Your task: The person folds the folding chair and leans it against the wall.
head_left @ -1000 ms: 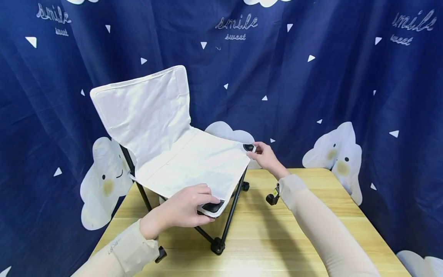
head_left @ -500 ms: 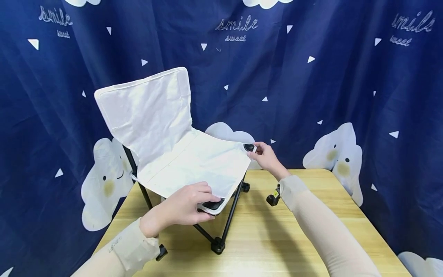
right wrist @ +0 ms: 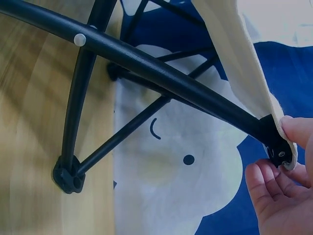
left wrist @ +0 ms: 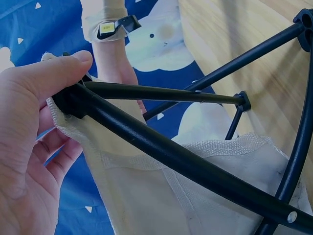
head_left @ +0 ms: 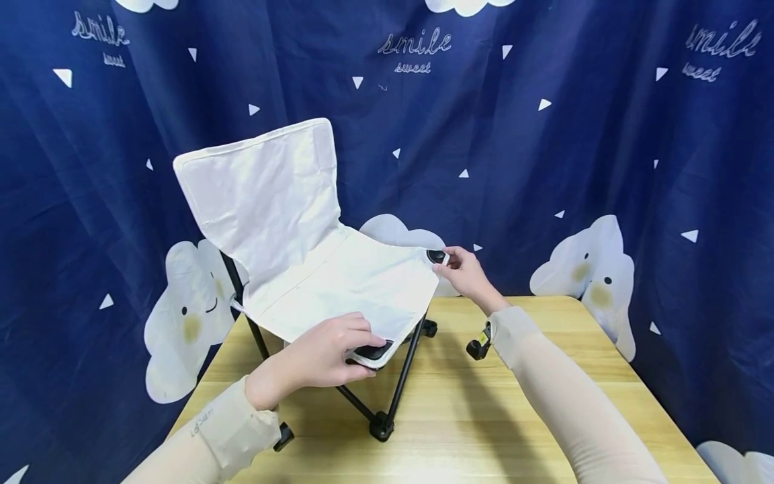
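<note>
A white fabric chair (head_left: 345, 279) with black tubular legs (head_left: 403, 380) stands on the pale wooden table (head_left: 438, 437). The left hand (head_left: 326, 351) and right hand (head_left: 467, 274) pinch its front corners, fingers partly curled; equal, gentle force should keep it steady.

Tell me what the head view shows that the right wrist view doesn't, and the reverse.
Only the head view: the left hand gripping the near seat corner, the front of the backrest, and the "smile" lettering.

Only the right wrist view: the pale rivet where two black tubes cross, and the small screw under the far seat corner.

Both: the right hand holding that far seat corner, the black frame, the wooden table and the blue curtain.
</note>
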`<state>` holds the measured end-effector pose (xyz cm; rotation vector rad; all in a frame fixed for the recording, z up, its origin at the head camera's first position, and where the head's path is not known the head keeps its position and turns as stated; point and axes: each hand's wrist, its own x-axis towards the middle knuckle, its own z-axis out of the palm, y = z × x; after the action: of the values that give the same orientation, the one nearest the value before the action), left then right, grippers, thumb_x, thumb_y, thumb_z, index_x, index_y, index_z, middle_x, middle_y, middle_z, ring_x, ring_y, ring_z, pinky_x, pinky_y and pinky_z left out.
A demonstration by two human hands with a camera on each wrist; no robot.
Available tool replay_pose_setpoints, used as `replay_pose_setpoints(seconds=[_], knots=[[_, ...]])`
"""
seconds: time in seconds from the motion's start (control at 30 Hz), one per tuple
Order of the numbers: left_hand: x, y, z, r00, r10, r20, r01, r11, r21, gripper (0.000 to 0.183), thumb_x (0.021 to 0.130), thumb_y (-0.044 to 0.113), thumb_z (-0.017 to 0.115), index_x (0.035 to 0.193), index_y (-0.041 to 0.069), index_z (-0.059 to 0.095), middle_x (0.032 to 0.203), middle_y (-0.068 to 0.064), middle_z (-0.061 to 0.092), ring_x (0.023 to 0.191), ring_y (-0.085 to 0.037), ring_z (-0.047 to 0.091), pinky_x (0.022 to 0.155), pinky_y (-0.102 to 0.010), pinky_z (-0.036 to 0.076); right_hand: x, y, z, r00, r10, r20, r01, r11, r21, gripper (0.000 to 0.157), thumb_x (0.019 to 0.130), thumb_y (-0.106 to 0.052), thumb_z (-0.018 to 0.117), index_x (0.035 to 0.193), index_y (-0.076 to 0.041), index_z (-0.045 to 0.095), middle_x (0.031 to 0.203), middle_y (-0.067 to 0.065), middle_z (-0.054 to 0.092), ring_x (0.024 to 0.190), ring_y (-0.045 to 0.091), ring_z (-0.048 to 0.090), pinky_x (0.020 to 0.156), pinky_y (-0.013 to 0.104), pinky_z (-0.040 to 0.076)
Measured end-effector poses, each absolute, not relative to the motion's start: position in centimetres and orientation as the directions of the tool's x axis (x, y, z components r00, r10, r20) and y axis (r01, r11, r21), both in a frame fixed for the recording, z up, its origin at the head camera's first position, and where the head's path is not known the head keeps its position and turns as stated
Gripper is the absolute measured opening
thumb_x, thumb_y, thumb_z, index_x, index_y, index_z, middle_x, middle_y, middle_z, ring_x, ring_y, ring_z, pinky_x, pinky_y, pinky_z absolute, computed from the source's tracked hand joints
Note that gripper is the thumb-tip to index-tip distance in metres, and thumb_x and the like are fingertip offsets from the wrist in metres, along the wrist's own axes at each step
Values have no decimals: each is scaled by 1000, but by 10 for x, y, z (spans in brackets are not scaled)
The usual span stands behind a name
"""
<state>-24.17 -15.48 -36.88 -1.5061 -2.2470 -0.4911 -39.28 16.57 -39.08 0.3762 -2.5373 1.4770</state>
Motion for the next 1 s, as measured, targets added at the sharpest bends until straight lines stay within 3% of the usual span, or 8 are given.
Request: replay_pose_setpoints(seconds=[1.0], knots=[[-248,-151,-353,-371,801,470,921,381,78,39,83,18,94,117,8,81,101,3,73,96,-13,64,84,-29,58,-395,166,-385,-937,-129,326,-347,467,-813,49,102,-14,73,144,10,59,112,23,70,96,27,60,79,26,49]])
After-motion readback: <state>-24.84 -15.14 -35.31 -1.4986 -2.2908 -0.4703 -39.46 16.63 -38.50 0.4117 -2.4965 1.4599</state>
